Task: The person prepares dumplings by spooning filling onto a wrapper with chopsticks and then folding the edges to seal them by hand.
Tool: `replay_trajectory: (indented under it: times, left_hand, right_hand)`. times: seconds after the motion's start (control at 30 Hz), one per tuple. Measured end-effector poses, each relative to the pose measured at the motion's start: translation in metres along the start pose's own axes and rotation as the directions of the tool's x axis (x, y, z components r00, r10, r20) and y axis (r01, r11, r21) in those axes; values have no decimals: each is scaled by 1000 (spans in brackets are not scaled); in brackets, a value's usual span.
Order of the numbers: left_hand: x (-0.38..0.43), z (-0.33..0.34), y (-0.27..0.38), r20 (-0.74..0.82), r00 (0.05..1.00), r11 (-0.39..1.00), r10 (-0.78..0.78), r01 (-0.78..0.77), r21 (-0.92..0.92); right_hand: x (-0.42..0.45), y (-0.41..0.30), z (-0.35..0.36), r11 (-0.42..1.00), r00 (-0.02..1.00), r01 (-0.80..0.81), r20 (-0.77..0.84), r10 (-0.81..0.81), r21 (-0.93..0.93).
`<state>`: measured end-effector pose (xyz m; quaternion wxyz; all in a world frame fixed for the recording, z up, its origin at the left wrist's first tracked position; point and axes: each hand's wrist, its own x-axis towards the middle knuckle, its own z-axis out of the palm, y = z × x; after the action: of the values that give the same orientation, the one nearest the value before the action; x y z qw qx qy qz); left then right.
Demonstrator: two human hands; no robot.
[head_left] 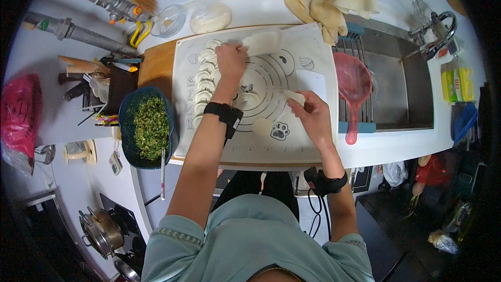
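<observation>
My left hand (231,60) is at the top end of a column of folded dumplings (205,85) on the white printed pastry mat (313,149); whether it grips one cannot be told. In my right hand (311,111), a piece of pale dough (294,97) is pinched between thumb and fingers, over the mat's right part. Between the hands lies a single folded dumpling (247,101). A round dough wrapper (263,126) rests flat nearer to me. Beyond my left hand is a pale, flat sheet-like thing (262,42). A blue bowl (172,133) of chopped green filling (152,125) stands left of the mat.
At the right, a pink plastic ladle-shaped strainer (354,76) lies by the steel sink (419,86). Behind the mat are a covered dough lump (211,17), a glass bowl (168,21) and yellowish cloths (317,9). A utensil holder (123,90) stands left; chopsticks (163,180) overhang the filling bowl.
</observation>
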<state>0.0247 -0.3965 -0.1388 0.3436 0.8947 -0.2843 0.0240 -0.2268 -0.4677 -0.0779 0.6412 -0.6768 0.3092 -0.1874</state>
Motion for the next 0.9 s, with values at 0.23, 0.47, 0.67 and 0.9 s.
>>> replay_trajectory:
  times: [0.23,0.47,0.67,0.9]
  left_hand:
    - [11,-1,12,105,990,967,94,-116,225]
    - [-22,-37,61,183,973,958,-142,182,-222]
    - [-88,-47,58,559,782,295,-275,622,-726]
    - [-110,-38,43,658,721,-51,-215,665,-745]
  right_hand:
    - [14,-4,5,999,999,-44,13,44,27]
    - [30,-6,18,991,994,-100,41,97,86]
    - [30,-1,31,943,965,-232,176,193,240]
    - [30,-3,40,939,937,-291,254,241,181]
